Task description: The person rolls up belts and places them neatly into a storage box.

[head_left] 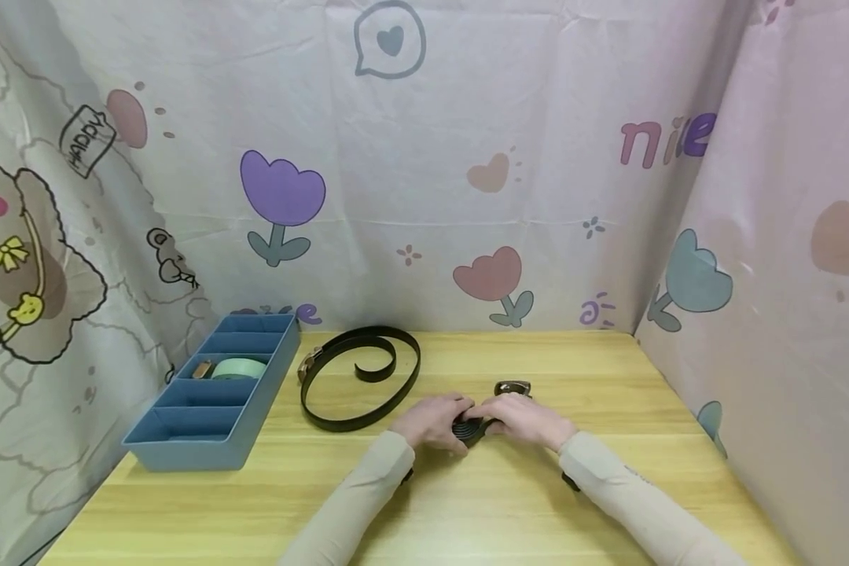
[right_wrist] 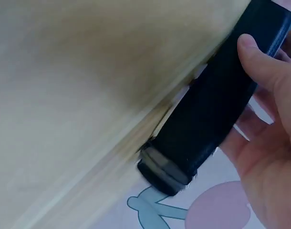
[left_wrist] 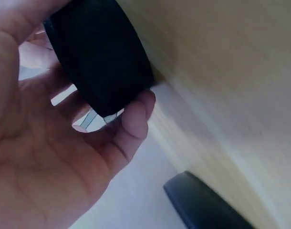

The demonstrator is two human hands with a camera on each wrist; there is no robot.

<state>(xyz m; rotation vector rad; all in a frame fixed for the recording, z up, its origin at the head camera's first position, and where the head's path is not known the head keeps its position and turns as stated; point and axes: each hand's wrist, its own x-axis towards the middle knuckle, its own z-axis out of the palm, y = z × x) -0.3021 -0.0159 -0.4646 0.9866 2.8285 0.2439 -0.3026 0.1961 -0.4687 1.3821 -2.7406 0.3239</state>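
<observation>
A black belt [head_left: 468,431] is wound into a tight coil between my two hands, just over the wooden table. My left hand [head_left: 435,422] curls round the coil's left side; in the left wrist view its fingers wrap the broad dark outer face of the coil [left_wrist: 100,57]. From the right, my right hand [head_left: 527,422] grips the strap, and the right wrist view has the thumb lying flat along the black strap [right_wrist: 210,100] with the other fingers behind it. Beyond the right hand, the metal buckle [head_left: 512,387] shows at the belt's end.
Another black belt [head_left: 336,425] lies loosely looped on the table [head_left: 467,511] to the left, its buckle [head_left: 309,363] near the blue divided tray [head_left: 184,456]. One compartment holds a pale green roll [head_left: 239,368] and a small brown item [head_left: 203,369]. Patterned curtains [head_left: 424,157] hang behind and at both sides.
</observation>
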